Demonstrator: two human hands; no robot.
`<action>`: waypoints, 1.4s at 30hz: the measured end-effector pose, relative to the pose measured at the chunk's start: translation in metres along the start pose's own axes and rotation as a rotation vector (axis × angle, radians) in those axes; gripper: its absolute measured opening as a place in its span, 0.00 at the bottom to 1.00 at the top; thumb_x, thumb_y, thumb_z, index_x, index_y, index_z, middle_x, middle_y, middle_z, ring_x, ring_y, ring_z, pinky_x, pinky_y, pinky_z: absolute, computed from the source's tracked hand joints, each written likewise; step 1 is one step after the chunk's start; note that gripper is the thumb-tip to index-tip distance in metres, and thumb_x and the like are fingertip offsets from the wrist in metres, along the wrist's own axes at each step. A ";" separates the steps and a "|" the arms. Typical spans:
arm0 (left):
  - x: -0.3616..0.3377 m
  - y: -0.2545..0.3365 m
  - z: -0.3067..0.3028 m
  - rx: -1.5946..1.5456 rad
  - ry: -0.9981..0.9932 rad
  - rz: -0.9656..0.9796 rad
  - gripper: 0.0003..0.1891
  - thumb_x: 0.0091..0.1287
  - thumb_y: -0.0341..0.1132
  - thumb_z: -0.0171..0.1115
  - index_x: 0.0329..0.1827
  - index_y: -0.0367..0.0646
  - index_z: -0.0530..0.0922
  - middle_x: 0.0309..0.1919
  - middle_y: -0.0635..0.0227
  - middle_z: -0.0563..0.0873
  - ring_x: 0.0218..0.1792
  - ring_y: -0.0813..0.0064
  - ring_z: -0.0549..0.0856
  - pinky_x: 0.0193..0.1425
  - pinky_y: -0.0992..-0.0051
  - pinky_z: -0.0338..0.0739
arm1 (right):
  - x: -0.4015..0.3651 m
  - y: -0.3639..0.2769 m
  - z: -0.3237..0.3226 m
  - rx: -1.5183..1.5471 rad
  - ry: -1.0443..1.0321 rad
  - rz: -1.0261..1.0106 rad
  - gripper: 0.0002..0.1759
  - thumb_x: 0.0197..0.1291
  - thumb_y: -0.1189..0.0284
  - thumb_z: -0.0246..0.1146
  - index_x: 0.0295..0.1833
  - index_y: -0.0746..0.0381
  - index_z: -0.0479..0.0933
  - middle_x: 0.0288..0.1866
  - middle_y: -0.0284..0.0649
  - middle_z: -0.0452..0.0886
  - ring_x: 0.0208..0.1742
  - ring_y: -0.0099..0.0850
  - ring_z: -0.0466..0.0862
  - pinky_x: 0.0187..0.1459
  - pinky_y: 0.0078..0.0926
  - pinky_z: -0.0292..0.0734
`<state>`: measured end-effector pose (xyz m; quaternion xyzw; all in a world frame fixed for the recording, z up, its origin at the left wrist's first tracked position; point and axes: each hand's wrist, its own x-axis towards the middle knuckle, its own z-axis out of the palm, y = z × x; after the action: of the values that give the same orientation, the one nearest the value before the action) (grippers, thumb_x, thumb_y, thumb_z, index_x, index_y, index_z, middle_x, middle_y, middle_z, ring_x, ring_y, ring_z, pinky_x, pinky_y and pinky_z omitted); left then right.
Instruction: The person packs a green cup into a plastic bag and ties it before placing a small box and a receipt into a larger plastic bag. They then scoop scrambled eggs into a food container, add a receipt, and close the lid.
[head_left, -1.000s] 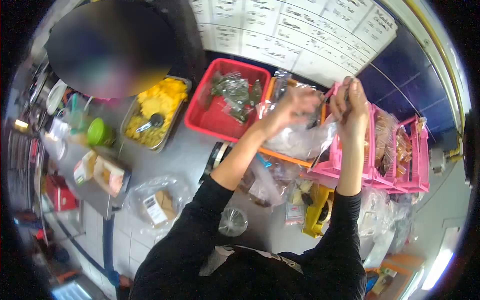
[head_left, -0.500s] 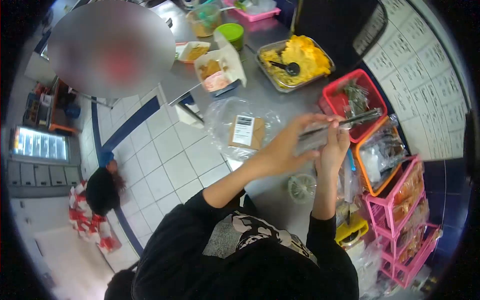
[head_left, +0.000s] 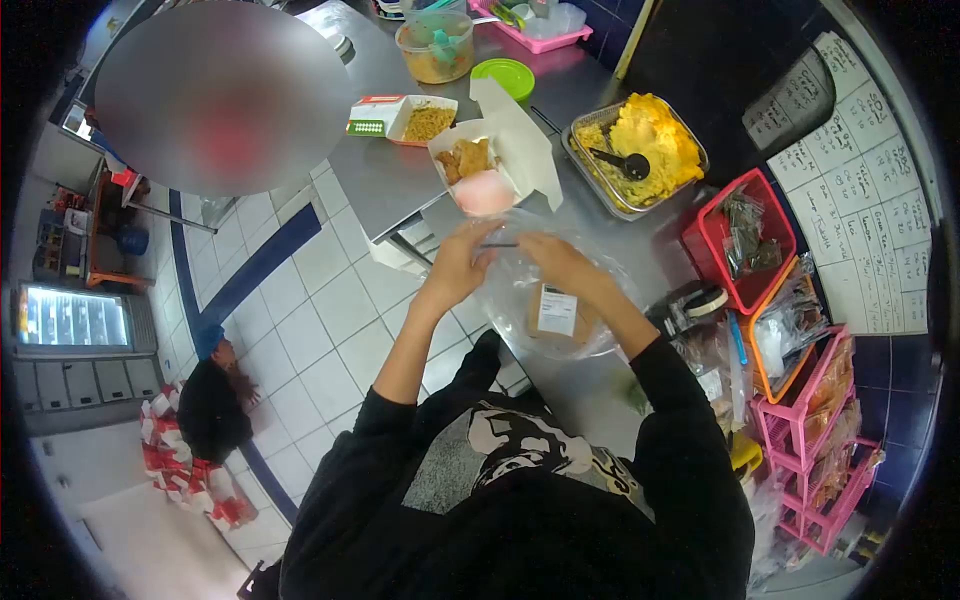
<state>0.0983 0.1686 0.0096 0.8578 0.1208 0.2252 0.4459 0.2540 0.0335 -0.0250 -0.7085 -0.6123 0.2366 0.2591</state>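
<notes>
My left hand (head_left: 457, 268) and my right hand (head_left: 568, 266) are closed at the two ends of a thin dark stick-like item (head_left: 502, 245), whose kind I cannot make out. Just under my hands lies a clear plastic bag (head_left: 612, 262) with a brown box (head_left: 565, 338) in it, bearing a white printed label. The bag rests on the steel table by its left edge. Just beyond my fingers stands an opened white carton (head_left: 528, 165) with fried pieces and a round pink-white item, partly blurred.
A tray of yellow food (head_left: 655, 150) with a black spoon stands at the back right. Along the right are a red bin (head_left: 722, 270), an orange bin (head_left: 772, 390), a tape dispenser (head_left: 692, 310) and pink racks (head_left: 785, 425). Another person (head_left: 212, 400) is low at the left.
My hands have moved left from beside the red bin to above the bagged box, with the thin dark item between them. The camera view has shifted too.
</notes>
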 end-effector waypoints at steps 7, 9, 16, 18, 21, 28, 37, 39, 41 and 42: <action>0.005 0.057 -0.045 0.098 -0.014 0.157 0.24 0.53 0.14 0.49 0.54 0.43 0.75 0.48 0.54 0.79 0.48 0.53 0.78 0.53 0.69 0.74 | -0.010 0.044 -0.008 -0.321 -0.575 0.415 0.09 0.49 0.78 0.56 0.36 0.69 0.77 0.37 0.54 0.80 0.47 0.50 0.79 0.47 0.44 0.74; -0.001 0.090 -0.050 0.043 -0.057 0.132 0.25 0.53 0.15 0.50 0.54 0.43 0.75 0.48 0.55 0.79 0.48 0.54 0.79 0.53 0.69 0.74 | -0.007 0.053 -0.003 -0.346 -0.584 0.446 0.08 0.48 0.78 0.56 0.34 0.69 0.77 0.35 0.54 0.80 0.46 0.50 0.79 0.46 0.44 0.74; -0.010 0.116 -0.051 0.113 0.009 -0.091 0.22 0.54 0.18 0.55 0.53 0.41 0.72 0.40 0.59 0.78 0.45 0.64 0.81 0.44 0.72 0.78 | -0.023 0.081 0.017 -0.568 -0.008 0.148 0.07 0.47 0.75 0.57 0.30 0.68 0.77 0.34 0.53 0.80 0.39 0.50 0.79 0.42 0.41 0.74; -0.012 0.119 -0.049 0.014 -0.006 -0.128 0.21 0.56 0.18 0.55 0.54 0.41 0.71 0.39 0.60 0.77 0.43 0.67 0.82 0.41 0.74 0.78 | -0.017 0.060 -0.002 -0.408 -0.152 0.265 0.08 0.50 0.73 0.58 0.32 0.67 0.78 0.35 0.53 0.80 0.39 0.50 0.79 0.44 0.41 0.73; -0.018 0.123 -0.042 -0.206 -0.011 -0.218 0.20 0.60 0.20 0.55 0.55 0.41 0.68 0.38 0.63 0.75 0.39 0.72 0.83 0.37 0.77 0.79 | -0.022 0.065 -0.010 -0.025 -0.307 0.353 0.15 0.57 0.65 0.56 0.34 0.67 0.79 0.37 0.55 0.80 0.40 0.48 0.79 0.46 0.41 0.72; -0.031 0.132 -0.032 -0.650 0.086 -0.225 0.23 0.61 0.19 0.53 0.59 0.44 0.63 0.42 0.67 0.68 0.37 0.74 0.83 0.39 0.79 0.79 | -0.049 0.075 0.006 0.061 -0.444 0.514 0.29 0.67 0.52 0.43 0.43 0.70 0.75 0.37 0.53 0.80 0.40 0.43 0.80 0.45 0.36 0.72; -0.041 0.137 -0.047 -0.600 0.183 0.038 0.25 0.59 0.14 0.52 0.59 0.42 0.63 0.45 0.63 0.68 0.43 0.72 0.83 0.44 0.79 0.81 | -0.104 -0.039 -0.080 -0.452 -0.157 0.194 0.20 0.60 0.61 0.56 0.48 0.67 0.75 0.47 0.51 0.79 0.48 0.49 0.77 0.52 0.39 0.70; -0.039 0.137 -0.051 -0.573 0.209 0.012 0.22 0.61 0.15 0.50 0.58 0.39 0.64 0.42 0.62 0.74 0.43 0.72 0.83 0.45 0.77 0.82 | -0.121 -0.048 -0.089 -0.514 -0.177 0.159 0.21 0.59 0.59 0.57 0.47 0.66 0.75 0.47 0.50 0.79 0.50 0.47 0.77 0.54 0.40 0.68; -0.039 0.138 -0.060 -0.483 0.273 0.036 0.19 0.62 0.17 0.50 0.56 0.37 0.65 0.37 0.62 0.78 0.41 0.72 0.84 0.42 0.76 0.82 | -0.141 -0.060 -0.104 -0.585 -0.188 0.161 0.21 0.58 0.58 0.58 0.47 0.65 0.76 0.48 0.49 0.79 0.52 0.46 0.76 0.57 0.40 0.67; -0.038 0.136 -0.062 -0.454 0.303 0.044 0.18 0.62 0.17 0.50 0.56 0.36 0.65 0.36 0.62 0.78 0.40 0.72 0.84 0.40 0.76 0.82 | -0.146 -0.071 -0.112 -0.577 -0.209 0.028 0.22 0.59 0.55 0.56 0.44 0.65 0.77 0.44 0.49 0.80 0.50 0.46 0.77 0.58 0.41 0.65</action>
<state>0.0358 0.1190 0.1415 0.6949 0.1141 0.3818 0.5985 0.2538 -0.1115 0.1082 -0.7330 -0.6677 0.1282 -0.0207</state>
